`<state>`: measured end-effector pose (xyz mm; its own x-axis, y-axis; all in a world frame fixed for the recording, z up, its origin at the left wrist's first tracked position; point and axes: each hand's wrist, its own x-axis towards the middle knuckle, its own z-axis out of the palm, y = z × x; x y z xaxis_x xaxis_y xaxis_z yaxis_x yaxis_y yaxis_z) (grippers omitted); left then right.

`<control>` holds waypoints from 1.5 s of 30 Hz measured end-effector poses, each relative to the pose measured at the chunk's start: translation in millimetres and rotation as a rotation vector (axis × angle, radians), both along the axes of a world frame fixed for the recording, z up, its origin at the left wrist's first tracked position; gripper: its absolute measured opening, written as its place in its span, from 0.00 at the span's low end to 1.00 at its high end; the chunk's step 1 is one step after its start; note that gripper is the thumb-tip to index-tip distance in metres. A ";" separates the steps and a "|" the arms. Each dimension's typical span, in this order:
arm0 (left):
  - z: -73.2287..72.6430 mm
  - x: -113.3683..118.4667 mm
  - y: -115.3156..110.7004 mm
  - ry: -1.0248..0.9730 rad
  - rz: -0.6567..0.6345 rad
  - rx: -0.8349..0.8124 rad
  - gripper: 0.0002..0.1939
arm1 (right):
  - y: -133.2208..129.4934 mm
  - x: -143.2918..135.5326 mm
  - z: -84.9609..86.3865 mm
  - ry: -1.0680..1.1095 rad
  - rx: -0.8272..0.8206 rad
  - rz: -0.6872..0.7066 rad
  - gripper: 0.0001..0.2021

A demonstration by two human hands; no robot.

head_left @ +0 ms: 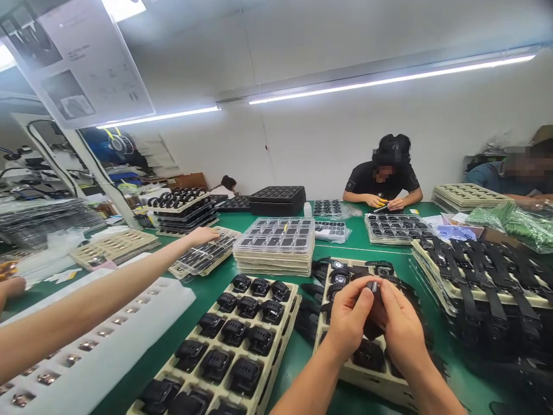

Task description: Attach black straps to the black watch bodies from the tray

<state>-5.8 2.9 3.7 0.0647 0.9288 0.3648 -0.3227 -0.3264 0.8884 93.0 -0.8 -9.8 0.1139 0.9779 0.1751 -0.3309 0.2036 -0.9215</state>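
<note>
Black plastic, a small watch body [374, 286], sits pinched between the two hands over the green tabletop [358, 245]. Starting at the left: a co-worker's bare arm [108, 288] stretches across from the left edge, well apart from the person's own fingers, its hand reaching a tray of dark parts [203, 256]. Nearer, left of and below the fingers, a cream tray [224, 346] holds rows of black watch bodies. The left hand [348, 317] comes next, its fingers closed around the piece, thumb and forefinger tip pressed against the left side. The watch body stands right at those fingertips, between both hands, with its short grey top end pointing up and away from the person; how its long axis runs lower down is hidden by the palms. The right hand [400, 325] closes on it from the other side, fingers curled over the piece, so both hands are equally near and both grip it. Beneath the fingers lies another cream tray [328, 271] of watch bodies. Farther right, a stack of trays carrying black straps [475, 276] lies near the right hand, not touching.
</note>
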 end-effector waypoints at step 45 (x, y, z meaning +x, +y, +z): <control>-13.4 19.9 -2.3 -0.115 -0.769 -0.583 0.23 | 18.4 54.4 24.2 -0.433 0.041 -0.394 0.14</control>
